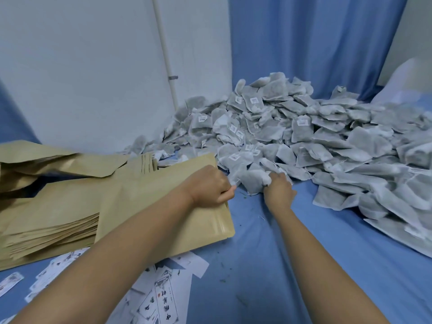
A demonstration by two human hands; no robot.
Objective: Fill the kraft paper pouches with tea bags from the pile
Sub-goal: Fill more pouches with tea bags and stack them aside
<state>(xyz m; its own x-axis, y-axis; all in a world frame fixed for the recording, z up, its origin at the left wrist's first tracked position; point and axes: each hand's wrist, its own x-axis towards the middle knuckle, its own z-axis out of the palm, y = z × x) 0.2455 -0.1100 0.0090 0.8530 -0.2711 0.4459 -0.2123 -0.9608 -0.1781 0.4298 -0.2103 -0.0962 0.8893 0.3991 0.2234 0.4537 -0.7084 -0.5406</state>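
Left hand [210, 185] at frame centre, fingers curled, pinching the right edge of the top kraft pouch [149, 188]; pouch lies flat on the pouch stack [46, 220], centre left, long axis roughly left-right, zip-strip end toward the pile [304, 127]; right hand [278, 192] just right of that edge, fingers closed round a clump of tea bags [253, 181] at the pile's near edge; likely next, bags go a short way left into the mouth; whether the mouth is open, can't tell.

1 wide head-worn view looks forward and down, close over the left hand [210, 187] and right hand [278, 192], pouches [58, 206] at left, tea bags [304, 127] far right.
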